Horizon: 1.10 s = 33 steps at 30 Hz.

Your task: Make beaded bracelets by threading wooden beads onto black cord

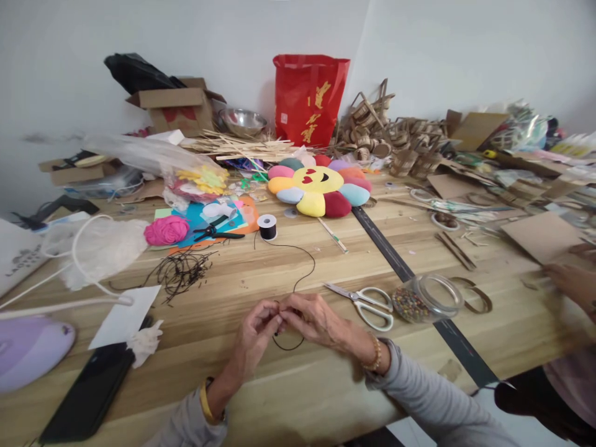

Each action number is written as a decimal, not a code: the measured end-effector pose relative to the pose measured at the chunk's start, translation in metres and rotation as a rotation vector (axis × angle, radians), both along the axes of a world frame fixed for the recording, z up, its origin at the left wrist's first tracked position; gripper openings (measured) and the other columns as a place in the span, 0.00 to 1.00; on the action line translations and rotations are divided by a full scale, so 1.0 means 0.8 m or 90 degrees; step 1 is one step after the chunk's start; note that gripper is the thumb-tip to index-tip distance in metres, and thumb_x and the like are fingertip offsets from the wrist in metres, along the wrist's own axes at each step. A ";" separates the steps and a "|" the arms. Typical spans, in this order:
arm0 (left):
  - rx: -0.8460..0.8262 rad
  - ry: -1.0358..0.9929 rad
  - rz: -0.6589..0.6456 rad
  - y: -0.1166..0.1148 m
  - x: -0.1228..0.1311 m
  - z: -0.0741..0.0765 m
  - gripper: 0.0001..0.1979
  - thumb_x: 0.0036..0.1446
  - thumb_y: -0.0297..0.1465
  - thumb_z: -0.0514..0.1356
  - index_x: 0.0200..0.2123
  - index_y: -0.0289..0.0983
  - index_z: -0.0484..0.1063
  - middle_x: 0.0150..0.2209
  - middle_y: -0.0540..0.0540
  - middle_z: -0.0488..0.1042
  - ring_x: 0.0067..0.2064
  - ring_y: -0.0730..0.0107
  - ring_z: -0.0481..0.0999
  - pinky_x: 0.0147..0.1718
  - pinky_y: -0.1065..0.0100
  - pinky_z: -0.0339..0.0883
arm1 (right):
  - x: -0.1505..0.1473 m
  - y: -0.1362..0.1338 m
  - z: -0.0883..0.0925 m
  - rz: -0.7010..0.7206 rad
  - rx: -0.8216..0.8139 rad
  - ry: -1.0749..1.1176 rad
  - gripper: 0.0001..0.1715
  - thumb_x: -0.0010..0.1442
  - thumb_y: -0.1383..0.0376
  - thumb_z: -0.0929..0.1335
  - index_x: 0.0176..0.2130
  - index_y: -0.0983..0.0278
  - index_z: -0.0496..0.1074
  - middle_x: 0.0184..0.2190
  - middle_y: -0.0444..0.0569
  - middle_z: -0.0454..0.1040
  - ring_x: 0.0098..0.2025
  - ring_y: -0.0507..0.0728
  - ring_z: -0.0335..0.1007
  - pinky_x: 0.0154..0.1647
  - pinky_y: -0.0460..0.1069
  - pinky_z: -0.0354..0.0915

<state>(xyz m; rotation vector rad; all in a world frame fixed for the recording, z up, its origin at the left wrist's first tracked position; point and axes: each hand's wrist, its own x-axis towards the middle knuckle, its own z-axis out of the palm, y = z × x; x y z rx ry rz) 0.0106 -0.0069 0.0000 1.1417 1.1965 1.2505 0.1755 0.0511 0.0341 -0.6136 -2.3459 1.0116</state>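
Observation:
My left hand [255, 335] and my right hand [316, 320] meet fingertip to fingertip low over the wooden table [326, 397], both pinched on a thin black cord [305, 257]. The cord runs from my fingers up to a small black spool [267, 226] and loops below my hands. White-handled scissors [367, 302] lie just right of my right hand. A clear jar of coloured beads [423, 300] lies on its side beyond the scissors.
A flower-shaped plush cushion [319, 186] sits at mid-table, a pink yarn ball [166, 230] and cut black cord scraps [181, 271] to the left. A black phone [88, 391] lies near the front left. Another person's hand [575, 279] works on cardboard at right.

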 end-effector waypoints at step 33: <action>0.051 0.205 0.071 -0.007 0.000 0.011 0.10 0.59 0.35 0.56 0.27 0.36 0.67 0.25 0.50 0.69 0.28 0.71 0.68 0.29 0.72 0.62 | 0.002 -0.002 -0.008 -0.014 0.049 -0.032 0.06 0.64 0.69 0.61 0.36 0.62 0.66 0.30 0.47 0.68 0.31 0.53 0.63 0.32 0.47 0.59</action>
